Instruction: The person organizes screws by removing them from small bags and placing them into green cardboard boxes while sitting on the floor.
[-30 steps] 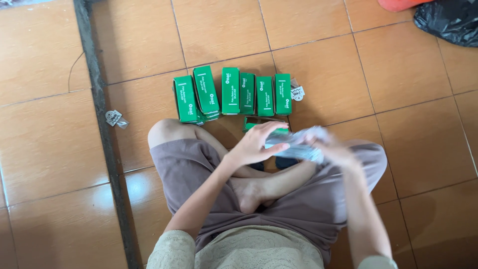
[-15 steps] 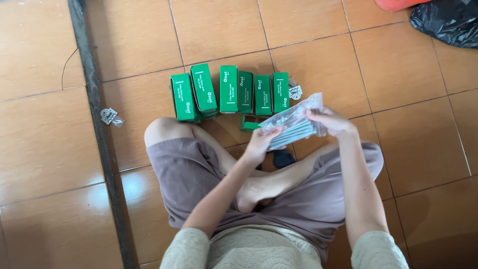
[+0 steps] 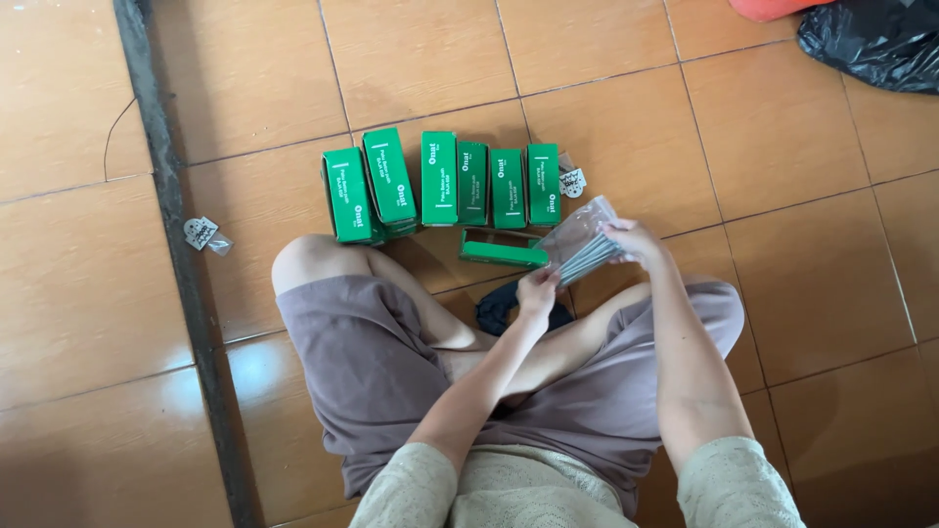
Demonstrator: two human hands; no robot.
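I sit cross-legged on an orange tiled floor. Between my hands is a clear plastic bag of thin grey metal pieces (image 3: pixel 579 246). My right hand (image 3: pixel 634 239) grips its upper right end and my left hand (image 3: pixel 538 290) pinches its lower left end. Just left of the bag lies an open green box (image 3: pixel 501 253) on its side. Behind it stands a row of several green boxes (image 3: pixel 440 181) with white print, the leftmost ones leaning on each other.
A dark metal strip (image 3: pixel 176 254) runs down the floor at left, with a small clear packet (image 3: pixel 201 233) beside it. Another small packet (image 3: pixel 572 181) lies right of the row. A black plastic bag (image 3: pixel 875 41) sits at top right. A dark cloth (image 3: pixel 501 305) lies by my legs.
Both hands have carried the clear bag up and away from my lap toward the open green box. The view has shifted slightly.
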